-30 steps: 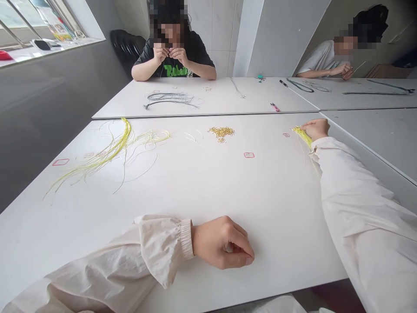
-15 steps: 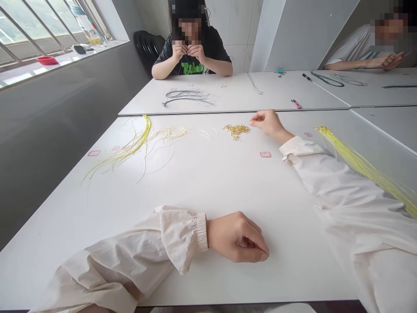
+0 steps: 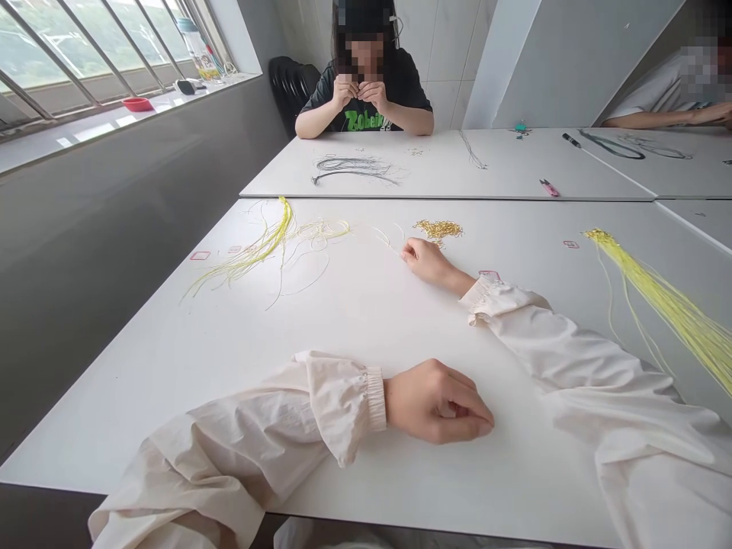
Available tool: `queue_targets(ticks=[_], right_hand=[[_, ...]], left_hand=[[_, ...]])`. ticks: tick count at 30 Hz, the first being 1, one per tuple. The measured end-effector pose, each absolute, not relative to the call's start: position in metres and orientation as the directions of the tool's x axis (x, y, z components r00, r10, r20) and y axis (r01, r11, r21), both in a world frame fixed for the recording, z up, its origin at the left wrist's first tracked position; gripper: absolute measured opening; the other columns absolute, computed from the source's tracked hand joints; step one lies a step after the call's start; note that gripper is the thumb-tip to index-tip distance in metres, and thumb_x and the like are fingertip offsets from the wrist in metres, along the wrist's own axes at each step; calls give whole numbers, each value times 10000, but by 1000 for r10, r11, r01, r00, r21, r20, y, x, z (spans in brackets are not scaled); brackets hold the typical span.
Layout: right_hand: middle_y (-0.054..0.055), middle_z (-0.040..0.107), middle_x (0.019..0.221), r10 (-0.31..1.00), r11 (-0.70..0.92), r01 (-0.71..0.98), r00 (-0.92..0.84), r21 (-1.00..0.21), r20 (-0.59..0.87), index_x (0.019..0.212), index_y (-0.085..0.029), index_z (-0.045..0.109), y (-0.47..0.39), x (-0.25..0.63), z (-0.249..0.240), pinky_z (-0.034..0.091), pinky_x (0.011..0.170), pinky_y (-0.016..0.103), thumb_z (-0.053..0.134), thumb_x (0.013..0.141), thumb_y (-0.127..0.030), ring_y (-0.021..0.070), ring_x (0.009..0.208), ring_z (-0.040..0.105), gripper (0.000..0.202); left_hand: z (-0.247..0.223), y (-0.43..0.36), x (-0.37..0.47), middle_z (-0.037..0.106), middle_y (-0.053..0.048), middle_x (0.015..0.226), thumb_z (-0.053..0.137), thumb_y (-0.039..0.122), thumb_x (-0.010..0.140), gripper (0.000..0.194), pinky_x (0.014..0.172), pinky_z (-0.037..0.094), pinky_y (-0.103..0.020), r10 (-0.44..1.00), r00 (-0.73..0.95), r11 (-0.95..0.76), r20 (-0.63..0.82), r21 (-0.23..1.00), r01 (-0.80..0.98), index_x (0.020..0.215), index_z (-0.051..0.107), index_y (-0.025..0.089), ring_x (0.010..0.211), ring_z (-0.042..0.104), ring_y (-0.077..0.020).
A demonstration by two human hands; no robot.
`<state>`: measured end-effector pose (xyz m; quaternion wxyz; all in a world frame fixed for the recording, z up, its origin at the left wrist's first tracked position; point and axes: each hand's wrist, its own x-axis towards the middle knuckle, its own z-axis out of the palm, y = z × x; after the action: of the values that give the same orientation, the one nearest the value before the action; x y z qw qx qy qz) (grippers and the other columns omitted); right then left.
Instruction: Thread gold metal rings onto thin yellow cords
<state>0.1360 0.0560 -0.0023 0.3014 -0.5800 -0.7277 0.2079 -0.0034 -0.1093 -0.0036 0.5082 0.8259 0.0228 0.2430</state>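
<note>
My left hand [image 3: 440, 402] rests on the white table near its front edge, thumb and forefinger pressed together. Whatever may be between those fingertips is too small or hidden to see. Farther off, my right hand [image 3: 428, 261] lies low over the table with its fingers pinched. Its fingertips are at the end of some short pale cord pieces [image 3: 382, 237]; a grip on one cannot be made out. Just behind that hand is a pile of small gold metal pieces [image 3: 438, 228]. A loose bundle of yellow cords [image 3: 284, 225] spreads to the left.
A long bundle of yellow cords with gold ends [image 3: 657, 293] lies at right, beside my right sleeve. Across the table a person [image 3: 366, 99] works with both hands near dark cords [image 3: 354, 165]. Pink snips [image 3: 549, 187] lie beyond the table seam. Another person's arm [image 3: 657, 118] is at far right.
My right hand has moved left and nearer, from the right side of the gold pile to the pale cord pieces. My left hand stays pinched on the table. The view has shifted slightly.
</note>
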Motion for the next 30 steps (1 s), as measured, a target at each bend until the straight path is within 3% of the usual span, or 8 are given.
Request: queue_targets(ticks=[3,5,8,10,13,17,25,30], right_hand=[[37,622,813,961,275,639,-175,-719,213,818,-192,508,26,147,-2,434,668,290,456,922,-289,155,693,532,151],[33,620,843,954,301,592,-180,-748,242,854,-196,511,9,155,-4,440,663,277,444,933,-329,150,724,542,169],[29,622,837,950,306,512,-109,-803,293,851,-196,547,-2,166,-10,452,689,288,506,901,-354,156,746,558,171],[29,625,819,950,291,489,-43,-822,310,843,-193,566,2,169,-16,459,696,300,537,877,-349,159,730,562,163],[36,643,860,942,289,511,-1,-810,335,868,-192,578,15,167,-21,464,728,310,553,854,-315,166,763,575,126],[42,662,891,938,284,560,4,-778,345,881,-190,608,27,162,-20,464,740,316,594,814,-268,166,748,565,104],[50,651,886,948,293,660,-108,-692,299,793,-195,631,25,157,-14,448,785,327,658,782,-240,187,797,573,54],[93,600,859,948,299,713,-147,-634,282,712,-188,528,20,145,-13,381,871,402,534,848,-176,245,880,541,137]], left_hand=[[-1,-94,-4,703,-80,810,544,176,886,182,687,539,-252,522,732,-565,437,820,-87,930,716,136,664,624,-132],[0,-71,-8,697,-77,852,518,192,903,200,734,543,-281,659,592,-615,464,785,70,980,698,154,716,636,-145],[-2,-17,-20,672,-118,1112,523,226,910,264,907,523,-359,708,473,-697,525,624,352,1139,642,169,996,645,-207],[-4,24,-31,540,-172,1373,537,268,910,400,1068,417,-465,683,504,-727,528,432,534,1292,554,151,1273,502,-287],[-4,67,-40,377,-183,1524,492,333,943,491,1149,293,-536,724,581,-681,373,252,688,1393,464,137,1430,310,-327],[-4,66,-37,432,-162,1497,376,392,993,447,1179,232,-547,743,631,-667,224,172,725,1331,533,144,1439,313,-319],[-6,22,-28,406,-175,1508,370,316,994,409,1159,279,-548,743,633,-669,217,220,709,1340,513,152,1436,317,-320],[-5,26,-29,451,-160,1471,398,212,954,360,1152,305,-529,729,640,-684,243,230,693,1272,557,157,1424,333,-309]])
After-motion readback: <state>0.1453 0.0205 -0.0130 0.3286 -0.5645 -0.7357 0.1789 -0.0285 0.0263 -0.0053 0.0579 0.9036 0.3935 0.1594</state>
